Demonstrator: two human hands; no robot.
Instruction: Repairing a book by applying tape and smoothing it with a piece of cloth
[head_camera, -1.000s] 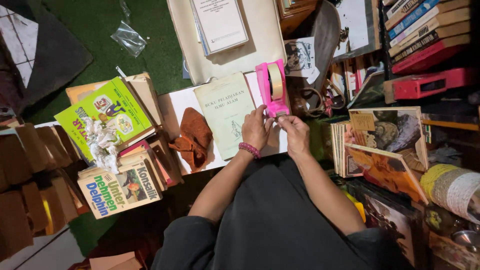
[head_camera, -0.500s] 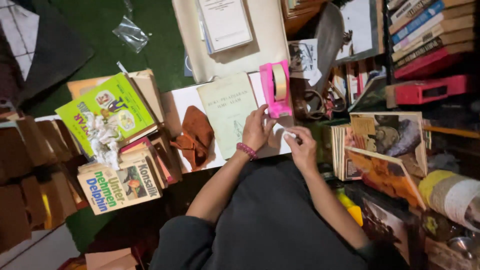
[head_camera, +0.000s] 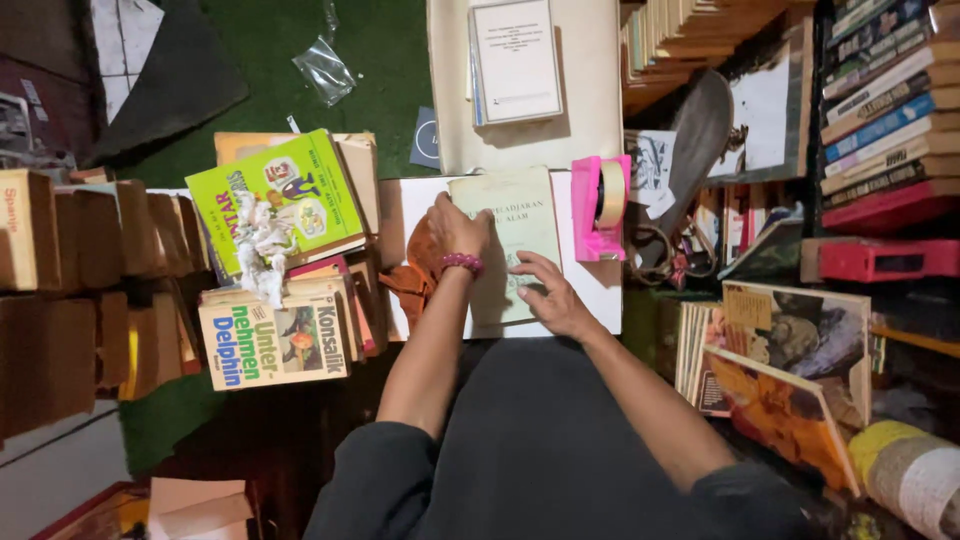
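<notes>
Both hands lie flat and released: left hand (head_camera: 455, 228) and right hand (head_camera: 550, 298) apparently pressing the pale green book (head_camera: 510, 215).

I see my two hands, the left hand (head_camera: 455, 228) and the right hand (head_camera: 550, 297). Both rest on one pale green book (head_camera: 510, 215). There is one pink tape holder (head_camera: 600, 205), one brown cloth (head_camera: 418, 275), one clear plastic bag (head_camera: 325, 68), one bright green book (head_camera: 275, 195) and one pink bead bracelet (head_camera: 462, 263).
</notes>
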